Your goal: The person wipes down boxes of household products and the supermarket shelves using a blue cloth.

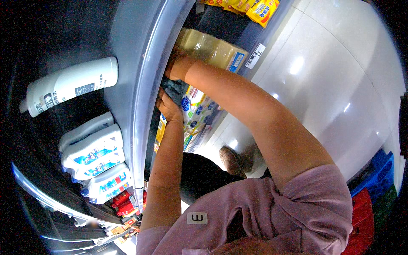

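Note:
My left hand (171, 106) reaches over the lower shelf, its fingers against a bunched dark grey cloth (174, 90) that it grips. Just above it, my right hand (179, 68) extends into the shaded shelf, touching the cloth's upper end; its fingertips are in shadow and partly hidden. Beside my right hand lie clear-wrapped yellowish blocks (207, 47) with a blue label. Below my right forearm are white, yellow and blue printed packs (199, 110), and a yellow pack (160, 132) lies by my left wrist.
The clear shelf edge (142, 95) curves along the left. On the upper shelf lie a large white bottle (73, 84) and several white-and-blue jugs (95, 156). Yellow packets (263, 12) lie at the top. Tiled floor (318, 63) spans the right; blue and red containers (360, 220) stand lower right.

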`<state>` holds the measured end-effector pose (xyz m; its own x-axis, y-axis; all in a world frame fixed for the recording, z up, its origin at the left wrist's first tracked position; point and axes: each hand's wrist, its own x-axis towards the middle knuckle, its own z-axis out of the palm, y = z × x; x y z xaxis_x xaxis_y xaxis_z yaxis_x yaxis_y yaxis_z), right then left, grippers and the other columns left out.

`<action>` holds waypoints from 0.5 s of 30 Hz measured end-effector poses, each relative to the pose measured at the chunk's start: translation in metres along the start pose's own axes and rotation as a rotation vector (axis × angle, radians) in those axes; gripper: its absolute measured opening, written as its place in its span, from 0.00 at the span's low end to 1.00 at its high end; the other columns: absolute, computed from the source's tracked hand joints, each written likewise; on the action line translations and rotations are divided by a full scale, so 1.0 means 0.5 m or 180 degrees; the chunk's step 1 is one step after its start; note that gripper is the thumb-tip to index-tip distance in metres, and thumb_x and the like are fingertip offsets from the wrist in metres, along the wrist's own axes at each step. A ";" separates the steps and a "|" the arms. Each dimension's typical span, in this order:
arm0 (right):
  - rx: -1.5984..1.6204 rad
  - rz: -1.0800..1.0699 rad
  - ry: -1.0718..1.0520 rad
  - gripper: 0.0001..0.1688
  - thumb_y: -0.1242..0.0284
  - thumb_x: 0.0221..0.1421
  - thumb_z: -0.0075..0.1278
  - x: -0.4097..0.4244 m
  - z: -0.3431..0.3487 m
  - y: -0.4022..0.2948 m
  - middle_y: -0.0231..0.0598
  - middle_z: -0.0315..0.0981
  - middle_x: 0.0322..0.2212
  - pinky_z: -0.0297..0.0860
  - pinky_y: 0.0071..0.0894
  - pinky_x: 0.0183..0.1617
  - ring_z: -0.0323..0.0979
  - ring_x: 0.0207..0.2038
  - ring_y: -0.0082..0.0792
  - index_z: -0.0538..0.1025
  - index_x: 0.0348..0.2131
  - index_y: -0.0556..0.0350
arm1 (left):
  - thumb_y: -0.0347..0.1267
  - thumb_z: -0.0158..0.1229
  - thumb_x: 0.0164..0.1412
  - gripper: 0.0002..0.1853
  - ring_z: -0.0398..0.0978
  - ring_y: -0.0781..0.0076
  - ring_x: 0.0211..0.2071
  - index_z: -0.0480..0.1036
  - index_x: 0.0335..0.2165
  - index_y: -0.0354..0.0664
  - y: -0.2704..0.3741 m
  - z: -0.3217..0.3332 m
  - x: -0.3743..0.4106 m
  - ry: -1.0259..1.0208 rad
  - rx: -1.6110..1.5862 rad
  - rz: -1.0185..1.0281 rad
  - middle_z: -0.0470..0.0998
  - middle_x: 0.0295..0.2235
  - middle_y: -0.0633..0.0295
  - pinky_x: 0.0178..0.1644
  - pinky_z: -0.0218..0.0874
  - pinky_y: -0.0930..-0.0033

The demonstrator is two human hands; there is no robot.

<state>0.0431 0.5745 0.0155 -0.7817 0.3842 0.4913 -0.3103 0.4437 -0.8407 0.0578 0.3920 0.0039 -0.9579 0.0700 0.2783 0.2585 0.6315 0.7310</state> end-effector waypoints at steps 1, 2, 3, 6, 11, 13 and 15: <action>-0.0011 -0.0080 0.0083 0.24 0.67 0.67 0.35 0.000 0.007 0.007 0.39 0.62 0.62 0.54 0.38 0.67 0.60 0.63 0.42 0.70 0.59 0.44 | 0.48 0.50 0.68 0.33 0.62 0.48 0.61 0.65 0.56 0.28 0.022 0.006 -0.009 0.0043 -0.0100 0.0079 0.65 0.59 0.41 0.66 0.46 0.60; -0.0258 -0.0195 0.0130 0.24 0.68 0.67 0.35 0.001 0.035 0.031 0.39 0.62 0.62 0.53 0.37 0.67 0.59 0.63 0.41 0.69 0.60 0.44 | 0.48 0.50 0.68 0.33 0.62 0.48 0.61 0.66 0.56 0.28 0.019 0.003 -0.005 -0.0033 -0.0081 0.0045 0.65 0.59 0.40 0.66 0.46 0.60; -0.0516 -0.0309 0.0208 0.25 0.68 0.67 0.36 0.006 0.063 0.060 0.39 0.61 0.62 0.53 0.36 0.67 0.59 0.64 0.39 0.69 0.60 0.44 | 0.48 0.50 0.68 0.33 0.62 0.48 0.61 0.66 0.56 0.28 0.012 0.001 0.005 -0.0119 -0.0069 0.0028 0.65 0.59 0.40 0.65 0.47 0.60; -0.1144 -0.0368 0.0018 0.26 0.67 0.67 0.35 0.004 0.081 0.100 0.38 0.58 0.64 0.50 0.36 0.69 0.56 0.65 0.36 0.67 0.61 0.43 | 0.49 0.49 0.68 0.33 0.62 0.48 0.61 0.67 0.55 0.28 -0.004 0.000 0.019 -0.0181 0.0181 -0.0167 0.65 0.59 0.39 0.65 0.47 0.60; -0.1498 -0.0220 -0.0767 0.28 0.55 0.64 0.38 0.032 -0.099 0.082 0.41 0.63 0.60 0.57 0.43 0.65 0.61 0.61 0.45 0.69 0.58 0.44 | 0.49 0.48 0.69 0.32 0.64 0.47 0.59 0.68 0.54 0.28 0.045 0.009 -0.011 -0.0040 0.0132 -0.0070 0.70 0.55 0.39 0.65 0.48 0.60; -0.1855 -0.0132 -0.0931 0.26 0.54 0.64 0.40 0.056 -0.188 0.095 0.43 0.72 0.54 0.67 0.39 0.59 0.71 0.55 0.46 0.75 0.52 0.46 | 0.49 0.48 0.68 0.31 0.65 0.46 0.59 0.70 0.52 0.28 0.049 -0.003 -0.014 -0.0123 -0.0104 -0.0128 0.70 0.55 0.40 0.64 0.49 0.60; -0.1435 0.0568 -0.1334 0.32 0.51 0.67 0.34 0.044 -0.286 0.137 0.53 0.73 0.51 0.63 0.43 0.59 0.69 0.54 0.52 0.75 0.51 0.56 | 0.49 0.49 0.68 0.31 0.65 0.47 0.59 0.70 0.52 0.28 0.013 0.000 0.002 -0.0136 0.0037 -0.0071 0.70 0.55 0.40 0.64 0.49 0.60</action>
<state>0.0822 0.7290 0.0014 -0.9738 0.1749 0.1453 0.0307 0.7342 -0.6782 0.0587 0.3961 0.0091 -0.9680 0.0885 0.2349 0.2357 0.6423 0.7293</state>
